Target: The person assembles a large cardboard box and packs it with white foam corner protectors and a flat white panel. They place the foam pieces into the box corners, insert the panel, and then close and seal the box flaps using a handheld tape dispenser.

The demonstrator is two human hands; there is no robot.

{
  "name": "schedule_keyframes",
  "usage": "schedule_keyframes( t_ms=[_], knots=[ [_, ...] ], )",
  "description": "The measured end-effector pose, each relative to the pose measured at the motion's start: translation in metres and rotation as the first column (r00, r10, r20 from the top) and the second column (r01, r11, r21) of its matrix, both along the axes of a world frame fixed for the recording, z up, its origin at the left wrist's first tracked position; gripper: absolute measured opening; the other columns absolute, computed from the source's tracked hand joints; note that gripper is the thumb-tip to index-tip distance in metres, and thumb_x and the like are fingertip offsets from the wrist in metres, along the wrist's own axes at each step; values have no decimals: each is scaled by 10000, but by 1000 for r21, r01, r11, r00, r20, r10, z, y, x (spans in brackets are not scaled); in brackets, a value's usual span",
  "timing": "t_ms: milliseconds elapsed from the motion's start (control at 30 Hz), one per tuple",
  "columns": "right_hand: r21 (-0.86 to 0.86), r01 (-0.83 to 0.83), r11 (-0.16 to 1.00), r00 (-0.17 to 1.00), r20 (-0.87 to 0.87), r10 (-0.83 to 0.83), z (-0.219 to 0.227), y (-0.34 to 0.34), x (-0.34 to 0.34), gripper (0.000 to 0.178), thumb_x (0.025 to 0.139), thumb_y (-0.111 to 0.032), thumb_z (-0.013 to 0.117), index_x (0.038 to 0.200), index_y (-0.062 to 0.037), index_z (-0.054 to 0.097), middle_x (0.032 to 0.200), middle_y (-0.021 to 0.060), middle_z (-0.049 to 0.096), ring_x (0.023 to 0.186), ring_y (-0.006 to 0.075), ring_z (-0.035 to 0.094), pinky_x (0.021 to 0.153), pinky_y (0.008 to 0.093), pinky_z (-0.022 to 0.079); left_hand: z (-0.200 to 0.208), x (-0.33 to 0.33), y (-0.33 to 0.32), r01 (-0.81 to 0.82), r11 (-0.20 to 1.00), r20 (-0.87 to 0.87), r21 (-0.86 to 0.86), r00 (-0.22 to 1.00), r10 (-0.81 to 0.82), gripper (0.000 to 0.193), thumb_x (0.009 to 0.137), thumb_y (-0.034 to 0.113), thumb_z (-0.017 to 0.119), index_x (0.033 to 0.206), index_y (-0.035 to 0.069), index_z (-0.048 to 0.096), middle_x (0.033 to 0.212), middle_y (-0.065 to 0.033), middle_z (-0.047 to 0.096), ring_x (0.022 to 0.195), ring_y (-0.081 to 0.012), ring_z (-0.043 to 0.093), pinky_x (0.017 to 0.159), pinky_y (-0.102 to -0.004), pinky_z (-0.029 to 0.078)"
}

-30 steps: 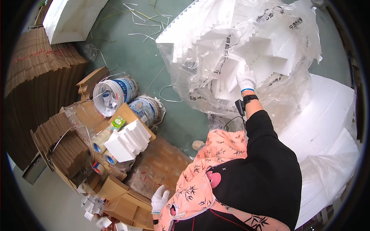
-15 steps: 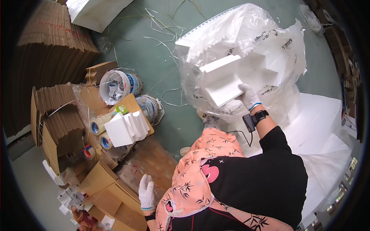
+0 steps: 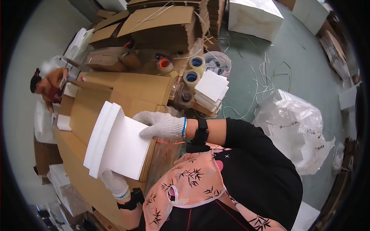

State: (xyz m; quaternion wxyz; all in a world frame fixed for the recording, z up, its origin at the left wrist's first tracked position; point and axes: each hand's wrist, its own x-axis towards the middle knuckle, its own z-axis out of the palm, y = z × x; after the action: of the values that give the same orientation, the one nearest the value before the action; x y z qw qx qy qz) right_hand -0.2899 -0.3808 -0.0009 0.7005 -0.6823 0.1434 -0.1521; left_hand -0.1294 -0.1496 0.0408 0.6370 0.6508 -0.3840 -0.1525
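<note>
White foam pieces (image 3: 125, 140), an upright double slab joined to or standing against a flat panel, are held over a stack of brown cardboard (image 3: 73, 154). My right hand (image 3: 162, 124), in a white knitted glove, grips the panel's far right edge with its thumb on the top face. My left hand (image 3: 115, 184), gloved the same way, holds the near lower edge of the foam; its fingertips are partly hidden behind it. Beyond the foam lies an open cardboard box (image 3: 90, 102) with small white foam blocks (image 3: 64, 122) at its left end.
Tape rolls (image 3: 191, 77), stacked white foam sheets (image 3: 211, 90) and a bucket (image 3: 221, 61) stand past my right hand. A large plastic bag (image 3: 289, 131) with white foam sits on the floor at right. Another person (image 3: 54, 84) works at far left.
I have turned left from the plastic bag to the cardboard. My right hand has brought the foam pieces over it, and my left hand, empty before, now holds them too.
</note>
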Motion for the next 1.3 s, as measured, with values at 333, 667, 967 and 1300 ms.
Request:
schedule_keyframes(
  t_ms=[333, 667, 967, 1300],
  knots=[
    [198, -420, 885, 890, -101, 445, 77, 50, 181, 603, 972, -523, 473, 1247, 3, 581, 1008, 153, 674, 836, 217, 685, 676, 324, 562, 9, 127, 151, -363, 932, 529, 6, 792, 305, 640, 779, 58, 772, 1336, 12, 460, 1304, -196, 544, 1173, -308, 580, 913, -417, 527],
    [-634, -319, 704, 885, 66, 460, 165, 70, 288, 710, 816, -234, 688, 1444, -37, 421, 1230, 130, 634, 1093, 259, 617, 956, 359, 477, 52, 141, 164, -684, 728, 835, 48, 427, 347, 869, 744, 19, 759, 1482, 52, 301, 1523, -246, 311, 1297, -396, 479, 1056, -444, 423],
    [-885, -344, -314, 869, -427, 249, 37, 21, 420, 305, 767, -137, 647, 1070, -107, 633, 976, 140, 696, 900, 316, 687, 771, 421, 553, 14, 105, 221, -690, 412, 563, 595, 723, 400, 736, 807, 283, 720, 1441, 91, 399, 1522, -149, 362, 1258, -401, 496, 1035, -448, 439],
    [-903, -386, -189, 751, -426, 504, 129, 22, 362, 298, 687, -167, 682, 968, -72, 655, 855, 171, 678, 863, 378, 657, 766, 454, 525, 31, 120, 206, -602, 457, 523, 655, 798, 300, 547, 892, 332, 623, 1356, 68, 500, 1380, -181, 525, 1238, -363, 525, 1044, -422, 432]
  ],
)
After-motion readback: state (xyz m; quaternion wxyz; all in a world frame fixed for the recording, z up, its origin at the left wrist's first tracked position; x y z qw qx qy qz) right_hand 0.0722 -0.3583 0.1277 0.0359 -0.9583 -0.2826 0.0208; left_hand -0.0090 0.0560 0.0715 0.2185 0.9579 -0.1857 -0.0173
